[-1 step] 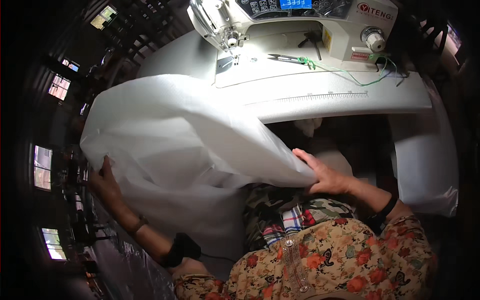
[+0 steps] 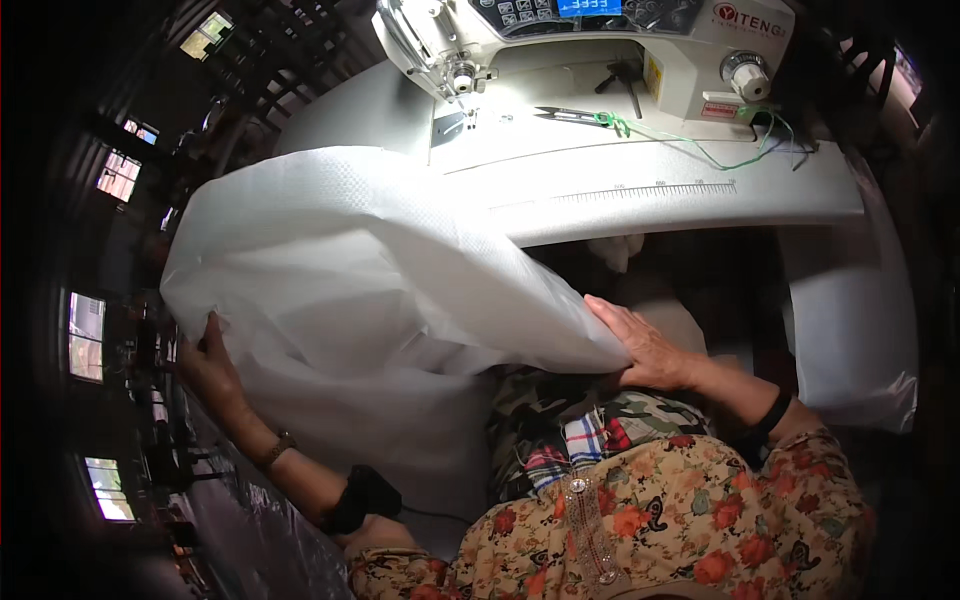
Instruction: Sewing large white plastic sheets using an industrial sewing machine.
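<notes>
A large white woven plastic sheet [image 2: 300, 260] bulges and folds in front of me, draped over the left of the sewing table and down toward my lap. At its far left side, my left hand [image 2: 210, 375] is closed, pinching a gathered bit of it. My right hand [image 2: 655, 350] grips the sheet's right end above my lap, fingers on the near fold; part of its thumb side is hidden. The sheet's upper edge lies just left of and below the needle area of a white sewing machine [image 2: 690, 60], whose lamp lights the fabric brightly.
Black thread snips [image 2: 572, 116] with green thread [image 2: 700, 150] lie on the machine bed. A small dark tool [image 2: 625, 85] stands under the arm. A ruler scale [image 2: 650, 190] runs along the table's front edge. White sheeting [image 2: 850, 320] hangs at the right.
The sheet's upper fold has shifted slightly beside the machine, showing more of its weave. My right hand has turned a little; my left hand keeps its place.
</notes>
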Demonstrator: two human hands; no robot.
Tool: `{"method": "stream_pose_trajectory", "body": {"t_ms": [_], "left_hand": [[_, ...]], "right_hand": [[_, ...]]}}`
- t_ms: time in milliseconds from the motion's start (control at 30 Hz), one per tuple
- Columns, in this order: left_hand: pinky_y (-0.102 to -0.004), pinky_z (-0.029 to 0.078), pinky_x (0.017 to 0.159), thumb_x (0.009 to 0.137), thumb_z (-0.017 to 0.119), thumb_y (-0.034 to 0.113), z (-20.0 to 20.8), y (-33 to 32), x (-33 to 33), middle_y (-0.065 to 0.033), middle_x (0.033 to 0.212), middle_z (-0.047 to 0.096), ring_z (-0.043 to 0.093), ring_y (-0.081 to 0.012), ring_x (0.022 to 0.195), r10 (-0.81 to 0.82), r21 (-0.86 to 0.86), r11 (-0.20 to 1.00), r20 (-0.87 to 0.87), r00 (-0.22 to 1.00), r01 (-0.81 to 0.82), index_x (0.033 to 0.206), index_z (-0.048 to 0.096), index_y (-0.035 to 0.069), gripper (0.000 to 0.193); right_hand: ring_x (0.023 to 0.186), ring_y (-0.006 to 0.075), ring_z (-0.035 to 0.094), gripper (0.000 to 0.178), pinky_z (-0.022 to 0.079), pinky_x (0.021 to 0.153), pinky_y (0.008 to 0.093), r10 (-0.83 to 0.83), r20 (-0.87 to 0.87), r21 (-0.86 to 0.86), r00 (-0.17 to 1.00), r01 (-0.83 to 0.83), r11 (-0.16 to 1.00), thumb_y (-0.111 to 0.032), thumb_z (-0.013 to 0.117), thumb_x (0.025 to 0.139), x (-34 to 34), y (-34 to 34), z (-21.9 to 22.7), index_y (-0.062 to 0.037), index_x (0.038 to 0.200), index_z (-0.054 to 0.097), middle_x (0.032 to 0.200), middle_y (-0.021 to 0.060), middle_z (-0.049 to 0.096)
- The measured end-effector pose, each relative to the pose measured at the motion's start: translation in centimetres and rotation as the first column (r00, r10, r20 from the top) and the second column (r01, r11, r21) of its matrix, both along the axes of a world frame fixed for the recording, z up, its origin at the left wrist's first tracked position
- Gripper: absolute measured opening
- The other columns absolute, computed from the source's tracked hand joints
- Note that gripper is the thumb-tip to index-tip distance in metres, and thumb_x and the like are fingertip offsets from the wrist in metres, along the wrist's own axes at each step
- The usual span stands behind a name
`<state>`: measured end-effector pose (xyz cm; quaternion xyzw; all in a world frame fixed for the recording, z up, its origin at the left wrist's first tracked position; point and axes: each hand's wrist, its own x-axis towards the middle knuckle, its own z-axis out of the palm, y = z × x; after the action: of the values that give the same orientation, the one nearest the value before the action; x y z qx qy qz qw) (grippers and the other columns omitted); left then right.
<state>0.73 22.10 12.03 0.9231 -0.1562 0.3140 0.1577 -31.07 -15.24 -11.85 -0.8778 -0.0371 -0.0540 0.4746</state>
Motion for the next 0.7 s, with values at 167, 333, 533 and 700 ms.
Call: {"method": "stream_pose_trajectory", "body": {"t_ms": [167,333,533,700], "left_hand": [[-0.0385,0.052,0.071,0.09,0.068,0.015,-1.3,2.7,2.4,-0.0234,0.096,0.07,0.07,-0.032,0.083,-0.15,-0.063,0.986,0.058,0.987,0.154,0.105,0.065,-0.007,0.027],[-0.0422,0.052,0.073,0.088,0.068,0.015,-0.3,1.3,1.7,-0.0242,0.098,0.069,0.07,-0.0349,0.085,0.029,0.167,0.985,0.049,0.998,-0.037,0.105,0.066,-0.006,0.027],[-0.0494,0.049,0.07,0.084,0.071,0.025,-1.5,7.3,5.4,-0.0248,0.083,0.066,0.065,-0.0426,0.077,0.156,0.447,0.88,0.047,0.987,-0.161,0.088,0.066,-0.007,0.032],[-0.0498,0.05,0.072,0.082,0.072,0.026,-3.8,3.1,3.4,-0.0268,0.082,0.066,0.065,-0.0443,0.08,0.19,0.435,0.892,-0.108,0.976,-0.126,0.083,0.067,-0.007,0.033]], "right_hand": [[0.119,0.036,0.052,0.072,0.039,0.101,0.0425,-0.355,0.273,-0.043,0.894,0.38,0.924,-0.001,0.066,0.074,0.6,1.0,-0.5,-0.0028,0.142,0.039,0.134,0.0186,0.052],[0.094,0.0286,0.062,0.027,0.047,0.087,0.034,-0.193,0.105,0.346,0.975,0.147,0.927,0.012,0.054,0.078,1.5,0.7,-1.5,0.0027,0.102,0.065,0.1,0.0154,0.064],[0.089,0.0109,0.059,0.023,0.049,0.081,0.0278,-0.282,0.314,0.834,0.906,-0.121,0.538,-0.023,0.06,0.098,-0.4,-1.4,6.4,-0.0008,0.096,0.066,0.096,0.0036,0.063],[0.109,0.0154,0.055,0.092,0.043,0.099,0.0337,-0.278,-0.093,0.903,0.956,0.198,0.382,-0.058,0.058,0.091,-0.6,-0.8,2.2,-0.0067,0.154,0.016,0.13,0.007,0.053]]}}
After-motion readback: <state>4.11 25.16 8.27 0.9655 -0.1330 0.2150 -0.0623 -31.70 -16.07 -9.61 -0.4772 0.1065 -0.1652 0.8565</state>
